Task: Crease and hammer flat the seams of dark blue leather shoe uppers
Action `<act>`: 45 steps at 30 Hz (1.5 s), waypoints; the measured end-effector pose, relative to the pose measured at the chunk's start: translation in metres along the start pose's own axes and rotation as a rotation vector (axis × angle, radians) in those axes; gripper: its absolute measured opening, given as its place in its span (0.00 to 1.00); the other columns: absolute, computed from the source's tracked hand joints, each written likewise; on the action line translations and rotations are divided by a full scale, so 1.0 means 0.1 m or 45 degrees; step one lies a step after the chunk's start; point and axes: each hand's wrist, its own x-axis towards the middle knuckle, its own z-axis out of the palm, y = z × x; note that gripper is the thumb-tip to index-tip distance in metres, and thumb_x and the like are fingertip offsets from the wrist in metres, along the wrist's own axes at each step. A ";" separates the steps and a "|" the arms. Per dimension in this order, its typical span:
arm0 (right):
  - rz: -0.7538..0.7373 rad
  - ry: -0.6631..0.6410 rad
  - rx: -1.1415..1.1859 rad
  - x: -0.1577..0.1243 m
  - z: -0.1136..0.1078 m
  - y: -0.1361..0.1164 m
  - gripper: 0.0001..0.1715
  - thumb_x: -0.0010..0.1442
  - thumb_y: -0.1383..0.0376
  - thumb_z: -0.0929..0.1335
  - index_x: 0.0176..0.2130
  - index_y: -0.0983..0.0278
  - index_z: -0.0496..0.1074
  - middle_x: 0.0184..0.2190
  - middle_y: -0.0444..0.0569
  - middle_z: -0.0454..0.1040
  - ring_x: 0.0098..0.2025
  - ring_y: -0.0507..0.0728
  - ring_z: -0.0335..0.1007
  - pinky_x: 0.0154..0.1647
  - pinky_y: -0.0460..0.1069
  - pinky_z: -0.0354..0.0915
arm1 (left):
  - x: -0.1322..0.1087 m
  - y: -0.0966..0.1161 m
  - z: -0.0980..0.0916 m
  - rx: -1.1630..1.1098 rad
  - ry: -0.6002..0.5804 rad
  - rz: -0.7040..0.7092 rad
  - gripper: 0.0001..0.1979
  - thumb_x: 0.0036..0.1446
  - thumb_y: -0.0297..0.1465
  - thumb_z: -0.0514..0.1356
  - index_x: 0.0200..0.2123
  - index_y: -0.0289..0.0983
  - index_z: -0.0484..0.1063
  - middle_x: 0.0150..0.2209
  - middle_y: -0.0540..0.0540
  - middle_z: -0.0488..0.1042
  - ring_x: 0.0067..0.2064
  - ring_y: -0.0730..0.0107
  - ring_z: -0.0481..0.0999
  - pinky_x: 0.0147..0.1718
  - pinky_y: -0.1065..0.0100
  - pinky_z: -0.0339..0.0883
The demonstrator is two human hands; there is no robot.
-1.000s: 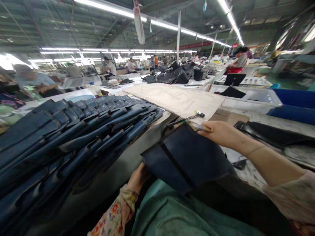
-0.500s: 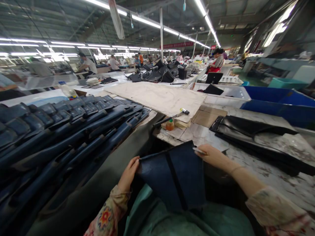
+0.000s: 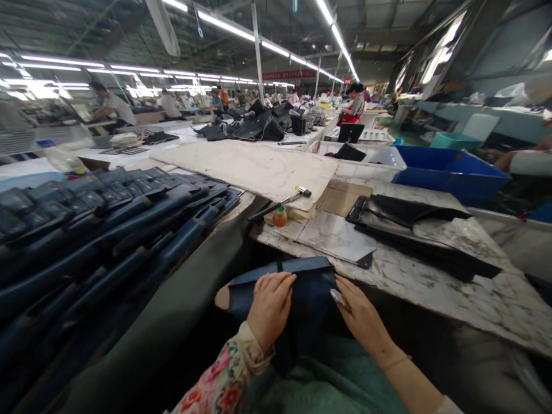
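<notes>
Holding the blue panel low over the lap, in the head view, the person has it between both hands, just in front of the near edge of the bench and above the green apron, a spot that seems chosen so the piece can bend without meeting a hard top. The left hand lies over the upper part, palm down, fingers together and slightly bent, likely to press the turned strip flat; its thumb is hidden, so I cannot tell whether it also pinches from beneath. The right hand is curled around a small pale tool, perhaps a blade or scraper, though blur and the fingers leave its kind unclear; its fingertips meet the panel's right edge, which probably steadies that corner while the tool is ready in the same grip. To the left, the stack of blue pieces lies overlapped in rows, an order that would let each be lifted singly. Ahead, the hammer rests with its handle toward the left and the bottle stands just beside it, both near the hands yet off the working spot. On the right of the bench lies the black piece, well apart from the panel. Beyond it stand the white bin and the blue bin, side by side at the far edge.
</notes>
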 end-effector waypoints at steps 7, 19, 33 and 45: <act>0.015 0.023 0.026 0.01 -0.01 -0.02 0.24 0.60 0.68 0.58 0.55 0.66 0.63 0.54 0.54 0.64 0.56 0.59 0.59 0.58 0.57 0.58 | 0.22 0.19 0.54 0.187 -0.019 0.181 0.18 0.60 0.29 0.51 0.53 0.39 0.64 0.51 0.46 0.70 0.52 0.65 0.66 0.53 0.59 0.54; -0.002 0.045 0.019 0.00 -0.01 -0.04 0.27 0.56 0.73 0.58 0.55 0.65 0.62 0.55 0.54 0.64 0.57 0.59 0.59 0.57 0.57 0.59 | 0.19 0.26 0.51 0.326 -0.084 0.156 0.16 0.59 0.27 0.51 0.51 0.38 0.65 0.45 0.46 0.71 0.48 0.64 0.66 0.50 0.59 0.56; 0.189 -0.046 -0.160 0.17 -0.32 0.04 0.29 0.64 0.55 0.57 0.58 0.70 0.57 0.46 0.57 0.70 0.45 0.60 0.69 0.45 0.55 0.68 | 0.45 0.43 0.69 0.167 -0.298 0.146 0.15 0.60 0.30 0.50 0.51 0.37 0.64 0.46 0.45 0.70 0.47 0.61 0.66 0.42 0.58 0.61; -0.047 0.074 -0.295 0.40 -0.34 -0.27 0.18 0.63 0.66 0.59 0.51 0.63 0.67 0.45 0.53 0.69 0.48 0.60 0.63 0.52 0.57 0.62 | 0.31 0.31 0.61 0.145 -0.237 0.082 0.16 0.60 0.29 0.49 0.51 0.36 0.65 0.48 0.42 0.70 0.50 0.61 0.66 0.48 0.58 0.62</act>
